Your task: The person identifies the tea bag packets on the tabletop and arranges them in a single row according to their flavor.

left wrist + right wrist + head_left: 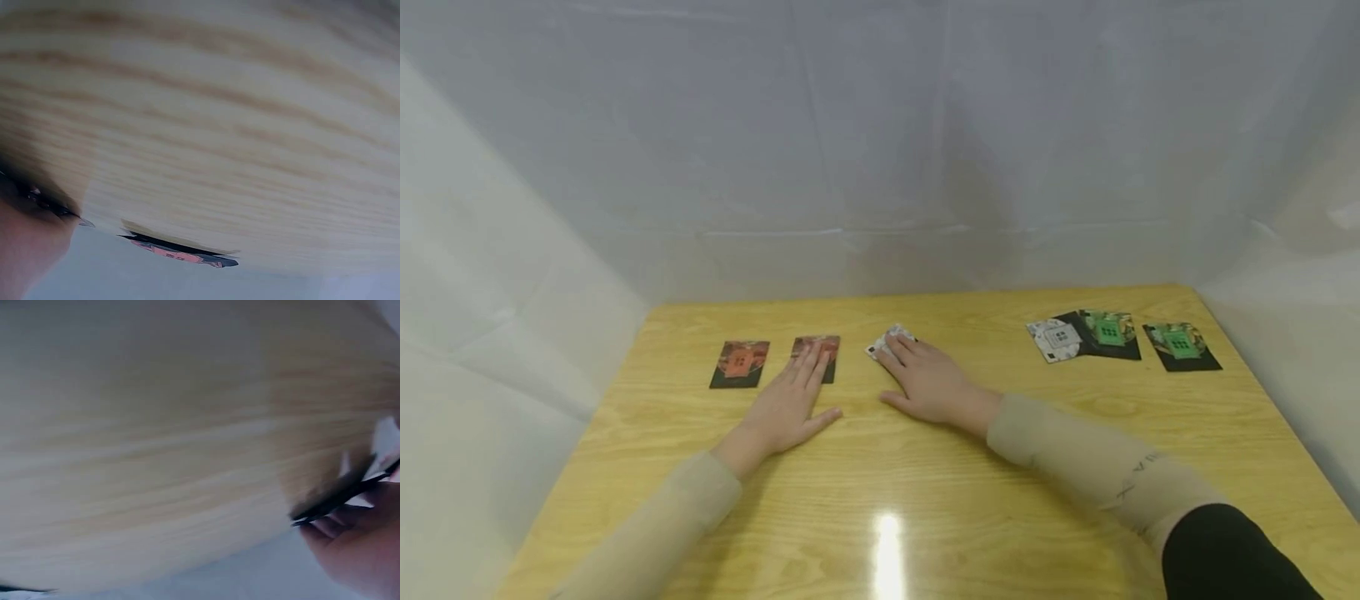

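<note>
On the bench [865,467], 1 white card [879,345] lies under the right hand [931,382], 1 red card [832,343] under the left hand [788,406]; neither hand clamped.

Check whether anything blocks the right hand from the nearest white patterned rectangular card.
Nothing visible does: the right hand has its fingers over the white patterned rectangular card. A red-and-black rectangular card lies apart, under the left hand.

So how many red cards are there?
2: one red card lies uncovered at the left; a second red card lies right of it, partly under the left hand. Any stacked beneath would be hidden.
</note>
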A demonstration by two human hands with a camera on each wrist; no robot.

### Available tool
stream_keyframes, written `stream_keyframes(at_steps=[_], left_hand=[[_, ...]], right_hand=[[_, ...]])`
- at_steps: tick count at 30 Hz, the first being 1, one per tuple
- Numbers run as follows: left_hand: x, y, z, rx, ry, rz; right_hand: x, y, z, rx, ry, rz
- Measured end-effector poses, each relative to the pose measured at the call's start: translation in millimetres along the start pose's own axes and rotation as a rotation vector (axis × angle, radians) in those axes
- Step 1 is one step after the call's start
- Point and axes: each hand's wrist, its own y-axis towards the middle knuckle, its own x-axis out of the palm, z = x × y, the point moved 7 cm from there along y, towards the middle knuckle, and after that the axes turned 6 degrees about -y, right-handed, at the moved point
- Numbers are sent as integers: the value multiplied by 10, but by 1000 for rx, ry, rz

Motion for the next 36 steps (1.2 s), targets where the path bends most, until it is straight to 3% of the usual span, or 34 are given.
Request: stream_keyframes(at_steps=[5,10,15,25,32,36], left_hand=[[-15,-4,8,1,2,1],[-19,4,15,1,-2,-4],[15,15,-10,-7,17,-14],[53,20,-38,-4,5,-22],[36,23,-32,-3,12,-23],[35,23,-36,-4,5,-26]], right_hand=[[-60,93,-102,100,18,-11],[-154,156,-137,95,27,24],[-223,176,-37,0,32,91],[-138,57,255,-225,97,69],[-73,-24,266,-373,82,79],[-46,-27,237,-413,66,77]])
